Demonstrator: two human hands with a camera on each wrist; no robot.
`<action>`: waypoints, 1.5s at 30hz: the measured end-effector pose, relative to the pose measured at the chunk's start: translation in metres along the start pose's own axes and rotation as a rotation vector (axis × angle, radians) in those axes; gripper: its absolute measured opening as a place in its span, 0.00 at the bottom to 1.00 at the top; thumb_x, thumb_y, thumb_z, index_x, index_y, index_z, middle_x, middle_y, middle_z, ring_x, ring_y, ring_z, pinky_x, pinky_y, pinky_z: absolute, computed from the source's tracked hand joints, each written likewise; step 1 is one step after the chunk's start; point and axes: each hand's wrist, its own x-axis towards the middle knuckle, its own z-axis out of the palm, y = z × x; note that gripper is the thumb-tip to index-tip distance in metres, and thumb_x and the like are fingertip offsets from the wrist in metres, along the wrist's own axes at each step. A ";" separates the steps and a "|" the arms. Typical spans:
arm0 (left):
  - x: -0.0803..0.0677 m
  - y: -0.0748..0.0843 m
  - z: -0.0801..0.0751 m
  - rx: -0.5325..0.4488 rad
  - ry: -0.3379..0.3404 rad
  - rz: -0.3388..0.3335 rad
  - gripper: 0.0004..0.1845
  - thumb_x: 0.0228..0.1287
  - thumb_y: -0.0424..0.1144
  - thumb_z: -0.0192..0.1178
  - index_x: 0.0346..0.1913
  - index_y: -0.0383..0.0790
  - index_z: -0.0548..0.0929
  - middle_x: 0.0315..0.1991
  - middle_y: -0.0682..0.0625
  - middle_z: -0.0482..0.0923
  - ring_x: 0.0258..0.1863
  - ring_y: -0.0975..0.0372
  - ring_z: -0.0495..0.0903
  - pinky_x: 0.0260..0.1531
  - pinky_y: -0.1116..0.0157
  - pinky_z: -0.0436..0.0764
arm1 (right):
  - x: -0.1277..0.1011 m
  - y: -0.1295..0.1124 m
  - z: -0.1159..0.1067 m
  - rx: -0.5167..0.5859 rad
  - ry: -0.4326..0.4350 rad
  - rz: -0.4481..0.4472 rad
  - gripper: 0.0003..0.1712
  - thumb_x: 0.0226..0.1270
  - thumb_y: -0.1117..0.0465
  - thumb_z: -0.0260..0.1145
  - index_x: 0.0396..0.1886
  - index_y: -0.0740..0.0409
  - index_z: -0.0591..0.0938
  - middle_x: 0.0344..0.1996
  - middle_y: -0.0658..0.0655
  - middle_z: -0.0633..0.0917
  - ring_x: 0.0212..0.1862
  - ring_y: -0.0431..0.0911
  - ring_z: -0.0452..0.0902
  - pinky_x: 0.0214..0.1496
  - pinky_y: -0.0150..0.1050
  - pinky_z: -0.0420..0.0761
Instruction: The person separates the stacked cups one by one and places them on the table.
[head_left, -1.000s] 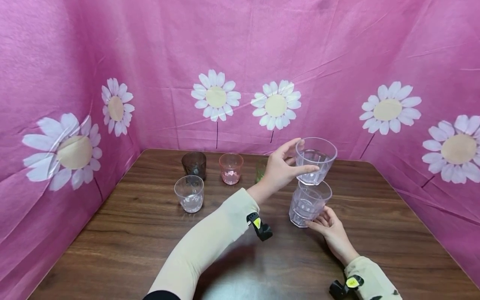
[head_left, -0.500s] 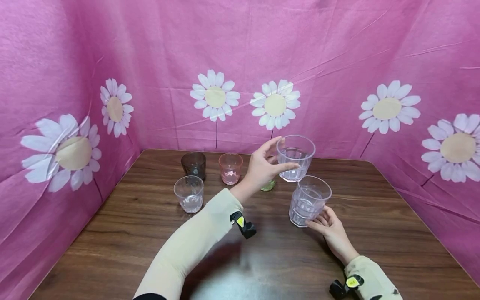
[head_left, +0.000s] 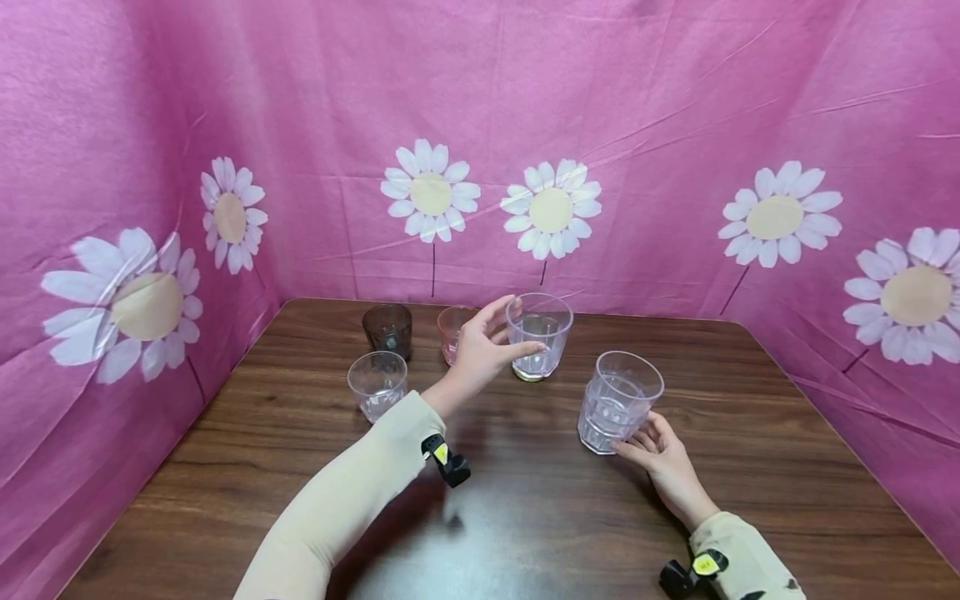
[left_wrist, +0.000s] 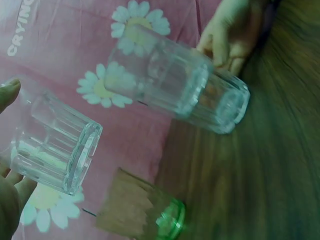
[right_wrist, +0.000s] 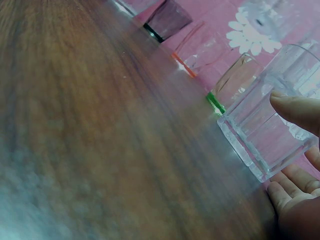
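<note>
My left hand (head_left: pixel 480 357) grips a clear faceted cup (head_left: pixel 542 337) between thumb and fingers, upright and raised off the table. Behind it stands a green-tinted cup (left_wrist: pixel 142 210), of which only the base shows through in the head view. To the right, two clear cups (head_left: pixel 617 404) sit nested one in the other, seemingly standing on the table. My right hand (head_left: pixel 663 465) holds this stack low on its right side, the thumb (right_wrist: pixel 297 111) in front and the other fingers behind and below.
Further left on the wooden table (head_left: pixel 525 517) stand a dark grey cup (head_left: pixel 388 332), a pink cup (head_left: pixel 452 333) partly behind my left hand, and a smaller clear cup (head_left: pixel 377 383) in front. A pink cloth with daisies (head_left: pixel 645 125) encloses the back and sides.
My left hand has carried its clear cup leftward from above the nested stack, then lower, to in front of the green cup. The right hand has stayed on the stack.
</note>
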 end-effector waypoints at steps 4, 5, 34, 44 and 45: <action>-0.006 -0.009 -0.011 0.024 0.028 -0.029 0.42 0.45 0.18 0.74 0.68 0.27 0.70 0.64 0.37 0.74 0.62 0.46 0.75 0.58 0.63 0.79 | -0.001 -0.001 0.001 0.004 -0.001 -0.004 0.31 0.59 0.79 0.66 0.57 0.50 0.71 0.47 0.41 0.82 0.50 0.32 0.78 0.52 0.25 0.79; -0.008 -0.011 -0.013 0.028 0.035 -0.031 0.42 0.45 0.18 0.74 0.67 0.27 0.70 0.64 0.37 0.74 0.62 0.47 0.75 0.59 0.63 0.79 | -0.001 -0.001 0.001 0.005 -0.002 -0.004 0.31 0.59 0.79 0.66 0.57 0.50 0.71 0.47 0.41 0.82 0.50 0.32 0.78 0.52 0.25 0.79; -0.059 -0.052 -0.066 0.149 0.059 -0.084 0.42 0.40 0.20 0.77 0.64 0.25 0.71 0.63 0.31 0.73 0.62 0.42 0.73 0.61 0.57 0.78 | 0.000 0.001 -0.001 -0.008 0.004 0.006 0.31 0.59 0.79 0.66 0.58 0.51 0.70 0.46 0.40 0.82 0.51 0.32 0.78 0.53 0.24 0.78; -0.070 -0.059 -0.078 0.151 0.077 -0.114 0.42 0.40 0.19 0.77 0.62 0.26 0.71 0.60 0.29 0.74 0.62 0.42 0.73 0.61 0.54 0.77 | -0.001 0.000 -0.001 -0.013 0.002 0.006 0.31 0.60 0.79 0.66 0.58 0.52 0.70 0.47 0.41 0.82 0.51 0.32 0.78 0.52 0.24 0.79; -0.070 -0.059 -0.079 0.148 0.075 -0.109 0.42 0.40 0.19 0.77 0.62 0.26 0.70 0.60 0.29 0.74 0.62 0.42 0.73 0.61 0.54 0.77 | -0.001 0.000 -0.001 -0.014 0.001 0.005 0.31 0.60 0.79 0.66 0.58 0.52 0.70 0.47 0.41 0.82 0.51 0.32 0.78 0.52 0.24 0.79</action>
